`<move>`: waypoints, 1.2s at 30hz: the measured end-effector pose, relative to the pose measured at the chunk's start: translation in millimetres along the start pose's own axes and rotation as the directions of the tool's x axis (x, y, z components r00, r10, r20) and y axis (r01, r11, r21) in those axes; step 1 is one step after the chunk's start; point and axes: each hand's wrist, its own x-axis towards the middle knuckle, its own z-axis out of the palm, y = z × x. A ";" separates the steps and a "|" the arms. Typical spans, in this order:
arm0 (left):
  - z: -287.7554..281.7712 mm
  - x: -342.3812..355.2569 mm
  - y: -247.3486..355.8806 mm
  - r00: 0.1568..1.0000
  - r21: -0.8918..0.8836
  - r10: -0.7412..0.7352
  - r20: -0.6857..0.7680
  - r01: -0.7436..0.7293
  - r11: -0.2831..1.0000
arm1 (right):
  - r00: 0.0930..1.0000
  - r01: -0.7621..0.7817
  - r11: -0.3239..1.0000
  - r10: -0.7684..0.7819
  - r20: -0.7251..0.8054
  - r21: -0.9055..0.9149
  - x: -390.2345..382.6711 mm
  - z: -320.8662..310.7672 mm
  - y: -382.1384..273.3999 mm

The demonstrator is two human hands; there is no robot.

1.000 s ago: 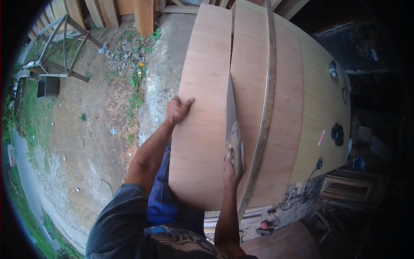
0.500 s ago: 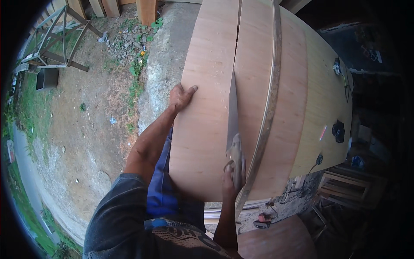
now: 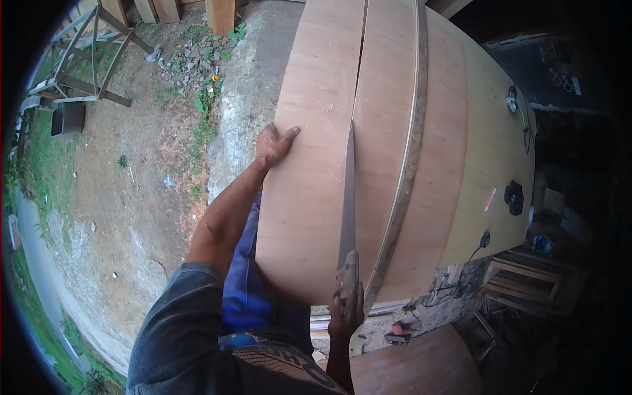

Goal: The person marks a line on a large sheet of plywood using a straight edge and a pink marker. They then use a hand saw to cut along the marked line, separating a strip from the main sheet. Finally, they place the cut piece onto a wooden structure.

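Observation:
A large plywood sheet [image 3: 309, 197] lies before me, split by a long saw cut running away from me. My right hand [image 3: 346, 304] is closed on the handle of a hand saw [image 3: 347, 191], whose blade stands in the cut near the sheet's near edge. My left hand [image 3: 274, 143] rests flat on the left edge of the narrow cut strip, fingers spread. A thin metal straightedge [image 3: 409, 158] lies along the sheet to the right of the cut.
Small dark objects [image 3: 513, 196] and a cable sit on the sheet's right part. Bare dirt and a concrete kerb [image 3: 243, 105] lie to the left, with a metal frame [image 3: 79, 59] beyond. Wooden stools and clutter [image 3: 520, 283] stand at lower right.
The saw blade has moved along the cut, and my right hand has dropped toward the near edge. My left hand stays on the strip's left edge.

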 end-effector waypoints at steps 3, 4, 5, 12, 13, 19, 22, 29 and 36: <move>-5.4 -4.6 -1.2 0.998 0.018 0.029 -0.051 -0.028 0.999 | 0.986 -0.161 0.985 0.159 0.041 0.060 -20.5 -12.6 -23.1; 1.1 -4.6 4.4 0.996 0.028 0.055 -0.066 -0.053 0.998 | 0.998 -0.051 0.992 0.055 -0.032 0.117 10.7 8.4 -8.9; 6.5 -8.1 7.5 0.998 0.035 0.035 -0.044 -0.033 0.999 | 0.994 0.048 0.986 -0.031 -0.107 0.162 45.2 26.6 -11.0; -1.1 0.5 0.6 0.999 0.018 -0.024 -0.023 0.025 1.000 | 0.971 -0.227 0.913 0.241 0.002 0.340 59.3 28.9 -17.8; 2.2 -2.8 4.8 1.000 0.007 -0.013 -0.008 0.013 1.000 | 0.994 0.053 0.993 -0.043 -0.099 0.107 15.5 13.0 3.5; 3.2 -4.3 12.0 1.000 0.030 -0.005 -0.020 0.005 1.000 | 0.982 0.115 0.987 -0.095 -0.162 0.117 35.2 27.7 15.3; 5.9 -4.9 8.8 1.000 0.054 -0.003 -0.020 0.004 0.999 | 0.976 -0.196 0.860 0.215 0.013 0.472 144.1 56.7 -23.8; -1.3 -12.1 11.1 1.000 0.026 -0.002 0.008 0.002 1.000 | 0.996 -0.048 0.969 0.065 0.060 -0.242 -57.1 -31.8 -20.7; -0.1 -11.8 14.6 1.000 0.106 -0.013 0.000 0.013 0.994 | 0.979 -0.184 0.889 0.202 0.001 0.419 109.6 44.4 -7.1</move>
